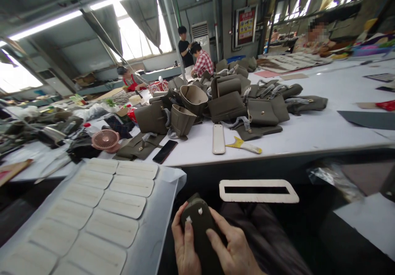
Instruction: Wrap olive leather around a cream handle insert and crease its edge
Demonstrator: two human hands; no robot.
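Down over the lap, below the worktop's (277,143) near edge, both hands, left (185,246) and right (231,252), clasp a dark leather piece (200,225); probably light, pliable, best gripped along its long edges.

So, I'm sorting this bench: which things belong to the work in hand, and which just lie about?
In hand:
- dark leather piece, held by left hand and right hand
- cream oval pads
- slotted cream frame

Lying about:
- pink fan
- phone
- finished bags

Both hands, left hand (185,248) and right hand (236,252), gripping a dark leather piece (200,225), cream oval pads (101,209) alongside
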